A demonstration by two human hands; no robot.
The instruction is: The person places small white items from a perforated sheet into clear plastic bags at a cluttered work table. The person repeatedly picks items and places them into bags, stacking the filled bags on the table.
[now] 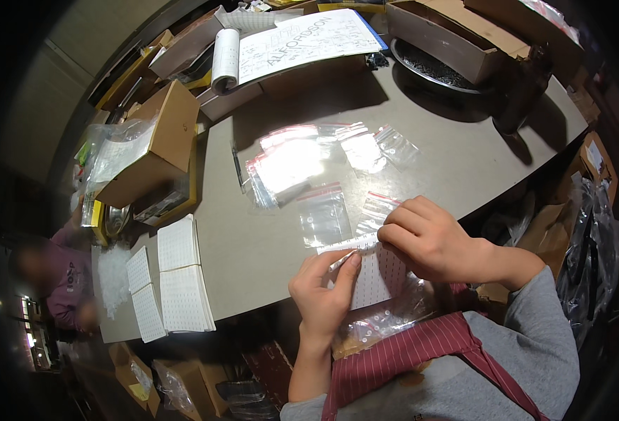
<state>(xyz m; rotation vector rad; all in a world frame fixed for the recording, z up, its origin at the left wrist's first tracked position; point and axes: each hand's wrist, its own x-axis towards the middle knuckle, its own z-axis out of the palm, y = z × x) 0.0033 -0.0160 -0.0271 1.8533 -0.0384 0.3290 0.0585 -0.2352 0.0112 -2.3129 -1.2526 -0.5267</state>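
My left hand (322, 298) pinches the left part of a white sheet (378, 277) covered in rows of small printed marks, near a narrow curled strip between thumb and forefinger. My right hand (429, 235) is curled over the sheet's upper right edge, its fingertips pressed together there and partly hidden. The sheet hangs tilted at the table's near edge. Just beyond it lie a clear zip bag (325, 219) with a red seal and another zip bag (378, 208), partly covered by my right hand. Under the sheet, clear plastic (386, 323) holds small round white pieces.
A pile of shiny zip bags (288, 163) lies mid-table, with more bags (397, 147) beside it. Stacked printed sheets (183, 274) lie at left near a cardboard box (158, 147). A round dark tray (429, 67) stands far right. Another person (67, 281) is at far left.
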